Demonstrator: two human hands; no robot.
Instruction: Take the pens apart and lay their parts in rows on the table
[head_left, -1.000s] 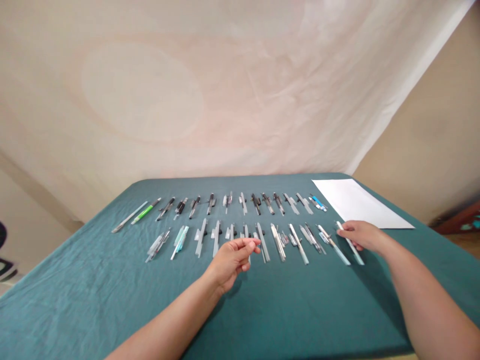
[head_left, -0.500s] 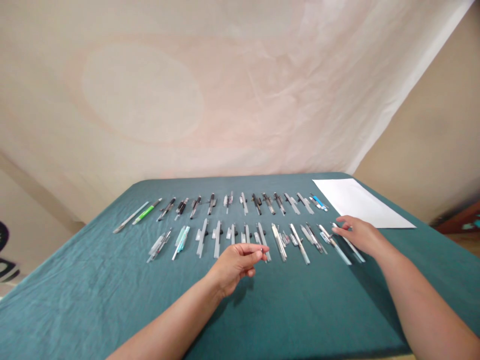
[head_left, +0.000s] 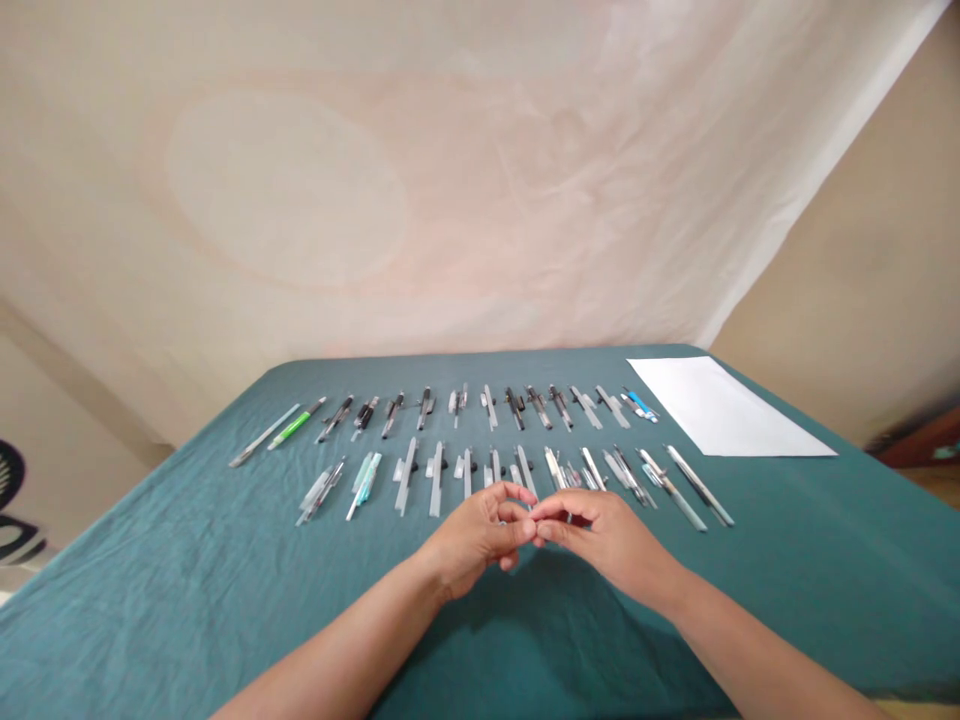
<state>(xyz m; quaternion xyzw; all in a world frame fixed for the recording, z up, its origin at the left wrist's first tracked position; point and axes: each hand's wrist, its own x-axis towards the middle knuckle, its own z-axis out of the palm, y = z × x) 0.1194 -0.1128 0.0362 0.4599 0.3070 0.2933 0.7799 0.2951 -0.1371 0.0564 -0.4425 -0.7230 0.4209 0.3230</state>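
My left hand (head_left: pixel 478 538) is pinched closed, thumb against forefinger, above the near edge of the front row of pens. Meeting it fingertip to fingertip, my right hand (head_left: pixel 611 540) is also closed in a pinch. Whatever small thing lies between the fingertips is hidden. Just behind the hands are a grey pen (head_left: pixel 526 470) and a cream-white pen (head_left: pixel 555 468), their lower parts covered. To the right, a white pen (head_left: pixel 671 488) and a white-and-dark pen (head_left: pixel 699 485) lie slanted on the green cloth.
A back row of pens includes a green one (head_left: pixel 295 425) at left and a blue one (head_left: pixel 641 404) at right. Teal pen parts (head_left: pixel 365 482) lie in the front row. A white paper sheet (head_left: pixel 727 405) rests at the right on the green tablecloth (head_left: pixel 187 580).
My right hand has left the rightmost front-row pen and moved left to my left hand, where the fingertips now meet. My left hand has stayed nearly in place.
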